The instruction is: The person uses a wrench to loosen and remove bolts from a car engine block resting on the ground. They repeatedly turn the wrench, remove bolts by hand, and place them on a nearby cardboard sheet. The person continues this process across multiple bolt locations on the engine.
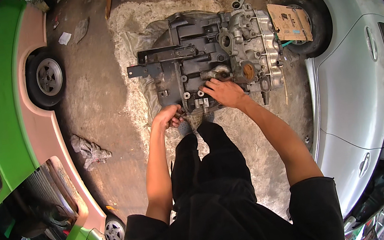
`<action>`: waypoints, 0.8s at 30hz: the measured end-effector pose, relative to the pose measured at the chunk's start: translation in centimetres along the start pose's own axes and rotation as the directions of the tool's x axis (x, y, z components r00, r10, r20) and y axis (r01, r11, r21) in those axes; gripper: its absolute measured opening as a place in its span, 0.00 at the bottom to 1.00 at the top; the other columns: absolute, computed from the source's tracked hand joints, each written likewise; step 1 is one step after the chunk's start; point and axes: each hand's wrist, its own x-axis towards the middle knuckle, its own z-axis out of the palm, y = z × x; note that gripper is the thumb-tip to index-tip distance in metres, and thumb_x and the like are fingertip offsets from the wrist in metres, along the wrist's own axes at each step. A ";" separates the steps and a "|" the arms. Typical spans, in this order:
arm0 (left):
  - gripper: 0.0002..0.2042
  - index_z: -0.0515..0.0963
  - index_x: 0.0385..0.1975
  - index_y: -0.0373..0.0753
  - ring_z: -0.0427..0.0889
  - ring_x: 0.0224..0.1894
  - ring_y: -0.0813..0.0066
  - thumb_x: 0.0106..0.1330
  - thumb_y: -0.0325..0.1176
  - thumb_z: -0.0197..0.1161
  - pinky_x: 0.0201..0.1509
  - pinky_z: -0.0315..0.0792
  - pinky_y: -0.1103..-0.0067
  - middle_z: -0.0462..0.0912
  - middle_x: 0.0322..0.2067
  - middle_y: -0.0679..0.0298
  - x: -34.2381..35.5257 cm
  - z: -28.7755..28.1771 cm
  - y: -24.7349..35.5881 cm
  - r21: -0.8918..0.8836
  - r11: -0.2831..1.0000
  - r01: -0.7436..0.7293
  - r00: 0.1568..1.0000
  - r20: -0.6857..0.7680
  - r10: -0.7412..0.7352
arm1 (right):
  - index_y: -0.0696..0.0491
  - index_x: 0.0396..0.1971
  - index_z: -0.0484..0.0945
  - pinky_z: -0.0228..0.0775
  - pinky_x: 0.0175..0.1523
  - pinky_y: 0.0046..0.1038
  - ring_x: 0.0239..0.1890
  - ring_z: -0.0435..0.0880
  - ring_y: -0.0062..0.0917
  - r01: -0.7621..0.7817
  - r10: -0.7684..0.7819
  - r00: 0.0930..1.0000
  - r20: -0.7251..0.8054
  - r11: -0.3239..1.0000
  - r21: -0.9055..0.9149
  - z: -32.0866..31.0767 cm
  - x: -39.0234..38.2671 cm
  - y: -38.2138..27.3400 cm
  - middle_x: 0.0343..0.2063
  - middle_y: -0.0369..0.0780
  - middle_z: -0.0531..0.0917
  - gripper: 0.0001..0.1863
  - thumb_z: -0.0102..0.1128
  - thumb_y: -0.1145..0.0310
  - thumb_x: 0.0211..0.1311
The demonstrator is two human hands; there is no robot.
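Note:
A large metal engine block (191, 40) lies on the ground before my feet, with a lighter cylinder head (250, 44) on its right side. My left hand (170, 116) is at the block's near left edge, fingers curled together by a small part there. What those fingers hold is too small to make out. Resting on the near middle of the block, my right hand (223, 91) has its fingers stretched out and spread, next to a curved metal pipe fitting (217, 73). A dark bracket (144, 70) juts out from the block's left side.
A green and pink vehicle (28, 39) stands on the left, a silver car (347, 85) on the right. Cardboard (289, 22) leans on the silver car's wheel. A crumpled rag (90, 152) lies on the ground at left. Cloth (140, 42) shows under the engine.

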 end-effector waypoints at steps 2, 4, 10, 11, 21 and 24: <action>0.11 0.67 0.31 0.33 0.52 0.09 0.88 0.70 0.34 0.42 0.11 0.53 0.85 0.71 0.20 0.61 0.3 -0.4 0.0 -0.018 0.999 0.041 0.998 0.046 -0.040 | 0.46 0.57 0.68 0.82 0.46 0.29 0.54 0.75 0.27 -0.025 0.025 0.999 0.024 1.000 0.015 -0.1 -0.1 0.0 0.50 0.36 0.73 0.22 0.47 0.72 0.62; 0.11 0.67 0.31 0.33 0.53 0.10 0.88 0.70 0.33 0.42 0.11 0.53 0.85 0.70 0.20 0.62 0.7 -0.6 -0.2 0.016 1.000 -0.007 0.999 0.041 0.007 | 0.46 0.57 0.68 0.81 0.46 0.29 0.55 0.75 0.27 -0.022 0.022 1.000 0.012 1.000 0.001 0.0 -0.1 0.0 0.50 0.36 0.73 0.22 0.47 0.72 0.62; 0.07 0.70 0.40 0.30 0.56 0.13 0.86 0.69 0.25 0.45 0.13 0.52 0.84 0.71 0.22 0.62 2.0 -0.3 -1.4 0.133 0.984 -0.118 0.992 0.063 0.111 | 0.46 0.59 0.67 0.80 0.48 0.31 0.57 0.73 0.28 -0.023 0.023 1.000 -0.010 0.999 -0.028 0.7 -0.1 0.0 0.52 0.37 0.73 0.23 0.47 0.72 0.62; 0.08 0.70 0.42 0.29 0.57 0.13 0.85 0.69 0.24 0.45 0.13 0.52 0.84 0.71 0.22 0.62 2.0 -0.5 -1.5 0.206 0.968 -0.145 0.988 0.089 0.129 | 0.46 0.59 0.67 0.80 0.48 0.31 0.57 0.73 0.28 -0.030 0.030 1.000 0.002 0.999 -0.041 0.9 -0.1 0.0 0.52 0.37 0.73 0.24 0.47 0.72 0.62; 0.23 0.57 0.67 0.36 0.64 0.16 0.81 0.73 0.25 0.46 0.17 0.57 0.82 0.76 0.29 0.62 1.2 -0.7 -5.9 0.058 0.937 -0.343 0.939 -0.012 0.344 | 0.45 0.56 0.70 0.79 0.47 0.30 0.56 0.74 0.28 -0.049 0.048 0.998 -0.032 0.998 -0.049 1.2 -0.1 -0.1 0.50 0.36 0.74 0.22 0.50 0.72 0.60; 0.27 0.49 0.71 0.39 0.74 0.22 0.78 0.73 0.27 0.47 0.26 0.67 0.82 0.81 0.37 0.64 2.2 1.9 -9.7 0.077 0.873 -0.481 0.871 -0.075 0.486 | 0.45 0.56 0.70 0.79 0.48 0.30 0.56 0.74 0.28 -0.043 0.040 0.997 -0.066 0.998 -0.050 1.1 -0.2 -0.2 0.50 0.36 0.74 0.22 0.50 0.72 0.60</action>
